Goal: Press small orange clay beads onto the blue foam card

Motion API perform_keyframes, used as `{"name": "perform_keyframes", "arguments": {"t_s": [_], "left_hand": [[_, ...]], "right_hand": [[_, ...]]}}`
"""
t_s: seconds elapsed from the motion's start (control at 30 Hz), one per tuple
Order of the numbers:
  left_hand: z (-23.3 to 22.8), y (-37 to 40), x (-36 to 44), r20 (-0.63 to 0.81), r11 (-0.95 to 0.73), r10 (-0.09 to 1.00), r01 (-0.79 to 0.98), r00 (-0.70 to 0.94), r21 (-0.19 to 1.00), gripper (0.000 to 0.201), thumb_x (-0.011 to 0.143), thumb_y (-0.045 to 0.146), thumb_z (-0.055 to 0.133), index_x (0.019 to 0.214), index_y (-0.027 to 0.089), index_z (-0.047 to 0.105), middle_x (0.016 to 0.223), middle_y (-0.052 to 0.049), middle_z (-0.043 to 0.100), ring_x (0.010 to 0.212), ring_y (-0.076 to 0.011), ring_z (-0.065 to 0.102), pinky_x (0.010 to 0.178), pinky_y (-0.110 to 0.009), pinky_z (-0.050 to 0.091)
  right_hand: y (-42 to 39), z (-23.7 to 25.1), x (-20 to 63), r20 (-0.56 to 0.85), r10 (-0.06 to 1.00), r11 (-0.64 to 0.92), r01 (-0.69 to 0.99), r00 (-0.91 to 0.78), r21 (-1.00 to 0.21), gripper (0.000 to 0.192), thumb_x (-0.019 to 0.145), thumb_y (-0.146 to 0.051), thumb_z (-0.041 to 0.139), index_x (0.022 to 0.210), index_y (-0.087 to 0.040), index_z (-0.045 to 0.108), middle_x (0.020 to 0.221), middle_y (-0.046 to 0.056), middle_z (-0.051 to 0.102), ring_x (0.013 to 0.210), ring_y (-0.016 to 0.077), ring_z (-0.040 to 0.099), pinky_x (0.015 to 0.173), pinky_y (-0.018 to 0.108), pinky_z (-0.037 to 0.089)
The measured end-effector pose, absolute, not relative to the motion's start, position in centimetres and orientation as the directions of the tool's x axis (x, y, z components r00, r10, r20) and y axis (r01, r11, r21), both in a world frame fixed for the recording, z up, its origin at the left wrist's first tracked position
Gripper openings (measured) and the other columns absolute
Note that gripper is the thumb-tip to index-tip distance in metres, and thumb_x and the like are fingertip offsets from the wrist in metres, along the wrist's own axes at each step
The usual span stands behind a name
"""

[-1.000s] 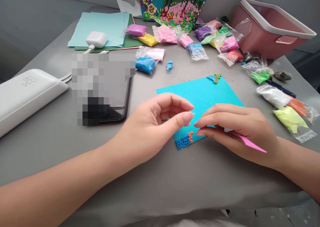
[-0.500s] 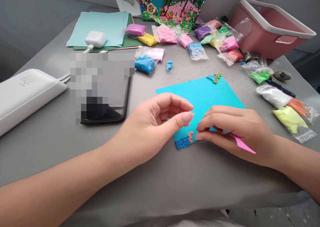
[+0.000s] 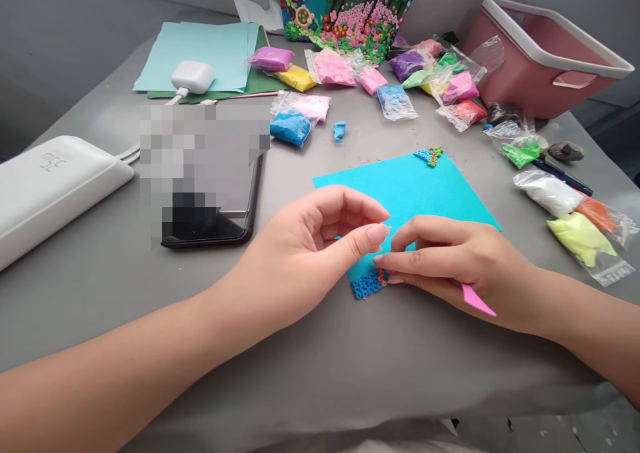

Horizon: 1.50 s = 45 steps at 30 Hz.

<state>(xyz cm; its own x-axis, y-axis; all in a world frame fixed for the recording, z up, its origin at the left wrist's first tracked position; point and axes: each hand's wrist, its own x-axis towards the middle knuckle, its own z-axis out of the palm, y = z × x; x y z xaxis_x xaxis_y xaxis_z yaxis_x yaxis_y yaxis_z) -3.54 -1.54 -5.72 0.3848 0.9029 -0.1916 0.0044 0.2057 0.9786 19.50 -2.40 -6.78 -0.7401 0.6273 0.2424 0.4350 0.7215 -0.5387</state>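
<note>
A turquoise foam sheet (image 3: 415,190) lies on the grey table. Small blue and orange clay rings (image 3: 367,284) cluster at its near corner, and a second small cluster (image 3: 430,154) sits at its far corner. My left hand (image 3: 315,253) hovers at the sheet's left edge, thumb and forefinger pinched together; whether a bit of clay is between them is too small to see. My right hand (image 3: 450,263) rests on the sheet with its fingertips on the orange rings and holds a pink plastic modelling tool (image 3: 477,301) under the palm.
Bags of coloured clay (image 3: 333,70) lie across the back of the table, more (image 3: 580,236) at the right. A pink bin (image 3: 543,56), a clay-decorated board (image 3: 350,6), paper sheets (image 3: 210,53), a black phone (image 3: 215,220), a white power bank (image 3: 50,186) and an earbud case (image 3: 193,76) surround the sheet.
My right hand has slid left and nearer, from mid-sheet to the ring cluster at the near corner, carrying the pink tool along. My left hand has stayed in place.
</note>
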Motion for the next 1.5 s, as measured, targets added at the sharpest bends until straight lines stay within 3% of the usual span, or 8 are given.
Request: {"name": "perform_keyframes", "arguments": {"t_s": [0.3, 1.0, 1.1, 1.17, 1.23, 1.3, 1.4, 1.5], "left_hand": [[-6.0, -1.3, -3.5, -0.16, 0.14, 0.915, 0.082, 0.37, 0.987, 0.014, 0.081, 0.031, 0.08, 0.091, 0.024, 0.072, 0.09, 0.001, 0.075, 0.084, -0.0167, 0.071, 0.074, -0.024, 0.059], [-6.0, -1.4, -3.5, -0.185, 0.181, 0.909, 0.045, 0.374, 0.982, 0.012, 0.08, 0.02, 0.08, 0.089, 0.024, 0.072, 0.088, 0.004, 0.074, 0.084, -0.0114, 0.07, 0.074, -0.015, 0.056], [-6.0, -1.4, -3.6, -0.187, 0.183, 0.906, 0.047, 0.38, 0.982, 0.013, 0.08, 0.02, 0.08, 0.09, 0.024, 0.073, 0.087, 0.005, 0.074, 0.082, -0.011, 0.07, 0.073, -0.015, 0.056], [-6.0, -1.4, -3.6, -0.184, 0.176, 0.903, 0.056, 0.388, 0.983, 0.012, 0.081, 0.022, 0.08, 0.09, 0.024, 0.073, 0.088, 0.004, 0.074, 0.081, -0.0115, 0.07, 0.072, -0.016, 0.057], [-5.9, -1.5, -3.6, -0.183, 0.172, 0.904, 0.063, 0.387, 0.983, 0.013, 0.081, 0.024, 0.08, 0.09, 0.024, 0.072, 0.089, 0.003, 0.074, 0.081, -0.0118, 0.07, 0.073, -0.017, 0.058], [-5.9, -1.5, -3.6, -0.188, 0.176, 0.905, 0.067, 0.382, 0.982, 0.014, 0.081, 0.027, 0.081, 0.091, 0.023, 0.072, 0.09, 0.003, 0.074, 0.082, -0.0118, 0.071, 0.074, -0.017, 0.058], [-5.9, -1.5, -3.6, -0.2, 0.188, 0.902, 0.069, 0.384, 0.98, 0.017, 0.083, 0.032, 0.08, 0.094, 0.024, 0.071, 0.091, 0.004, 0.073, 0.08, -0.0111, 0.072, 0.071, -0.016, 0.058], [-6.0, -1.5, -3.6, -0.221, 0.216, 0.894, 0.057, 0.39, 0.975, 0.019, 0.083, 0.037, 0.079, 0.094, 0.024, 0.07, 0.092, 0.005, 0.073, 0.076, -0.009, 0.073, 0.07, -0.015, 0.058]], "right_hand": [[-2.5, -7.2, 19.4, 0.276, 0.667, 0.7, 0.455, -0.692, -0.55, 0.013, 0.097, -0.013, 0.059, 0.098, -0.019, 0.07, 0.091, 0.003, 0.065, 0.074, 0.011, 0.064, 0.066, 0.024, 0.054], [-2.8, -6.4, 19.2, 0.302, 0.637, 0.733, 0.436, -0.709, -0.522, 0.016, 0.097, -0.017, 0.059, 0.103, -0.02, 0.073, 0.095, 0.006, 0.066, 0.069, 0.0111, 0.059, 0.06, 0.026, 0.049], [-2.9, -5.7, 19.4, 0.329, 0.689, 0.681, 0.421, -0.645, -0.599, 0.028, 0.104, -0.021, 0.044, 0.1, -0.02, 0.071, 0.093, 0.006, 0.066, 0.082, 0.0145, 0.063, 0.073, 0.028, 0.052], [-2.9, -5.2, 19.5, 0.285, 0.761, 0.593, 0.445, -0.583, -0.671, 0.048, 0.109, -0.039, 0.027, 0.097, -0.022, 0.07, 0.095, 0.007, 0.068, 0.089, 0.0177, 0.064, 0.081, 0.032, 0.052], [-2.8, -5.0, 19.3, 0.188, 0.825, 0.47, 0.463, -0.533, -0.751, 0.07, 0.104, -0.061, 0.014, 0.091, -0.022, 0.07, 0.089, 0.006, 0.069, 0.082, 0.0184, 0.064, 0.077, 0.034, 0.052], [-2.6, -5.0, 19.1, 0.106, 0.869, 0.351, 0.452, -0.482, -0.82, 0.068, 0.102, -0.067, 0.022, 0.081, -0.021, 0.067, 0.074, 0.003, 0.066, 0.068, 0.0161, 0.061, 0.065, 0.031, 0.051], [-2.4, -5.4, 18.9, 0.011, 0.888, 0.221, 0.407, -0.459, -0.886, 0.03, 0.099, -0.033, 0.053, 0.074, -0.02, 0.064, 0.067, 0.0, 0.064, 0.062, 0.0136, 0.059, 0.055, 0.026, 0.047], [-2.3, -5.7, 19.0, -0.056, 0.87, 0.152, 0.374, -0.49, -0.915, 0.019, 0.082, -0.009, 0.05, 0.074, -0.019, 0.064, 0.071, 0.001, 0.066, 0.065, 0.0139, 0.058, 0.054, 0.024, 0.045]]}}
